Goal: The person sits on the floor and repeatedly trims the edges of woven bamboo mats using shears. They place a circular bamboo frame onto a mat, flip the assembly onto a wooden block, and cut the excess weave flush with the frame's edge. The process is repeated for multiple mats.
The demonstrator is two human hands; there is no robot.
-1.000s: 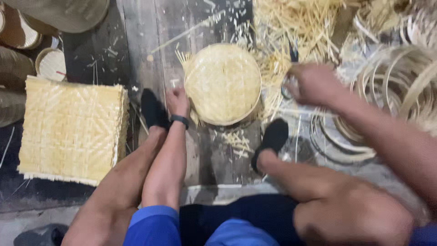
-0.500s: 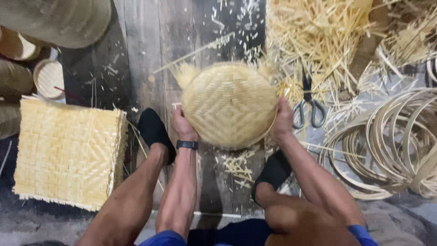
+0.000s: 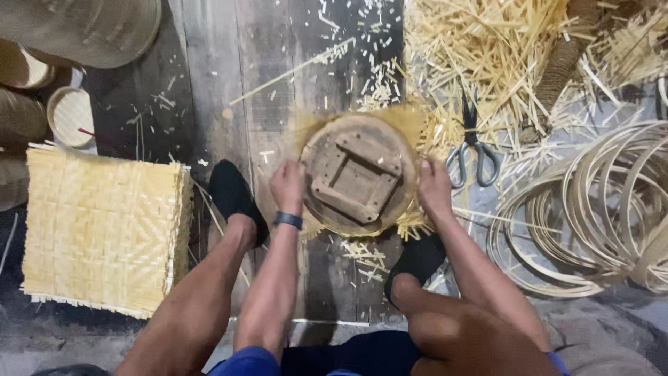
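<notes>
I hold a round woven bamboo basket [image 3: 410, 226] that sits over a round wooden mould [image 3: 358, 174], turned so the mould's flat face with its square wooden frame looks up at me. My left hand [image 3: 287, 186] grips its left edge, and a dark band is on that wrist. My right hand [image 3: 433, 188] grips the right edge. Frayed strip ends stick out around the rim. The piece hangs just above the dark plank floor, between my two black-shod feet.
A stack of flat woven bamboo mats [image 3: 104, 233] lies at left. Scissors [image 3: 472, 150] rest right of the mould, beside a heap of bamboo strips [image 3: 487, 49]. Coiled bamboo hoops [image 3: 598, 209] lie at right. Baskets [image 3: 69, 115] stand at the upper left.
My right hand came from the scissors to the basket's right edge. Both hands then lifted the basket and flipped it, so the wooden mould's face now shows instead of the woven dome.
</notes>
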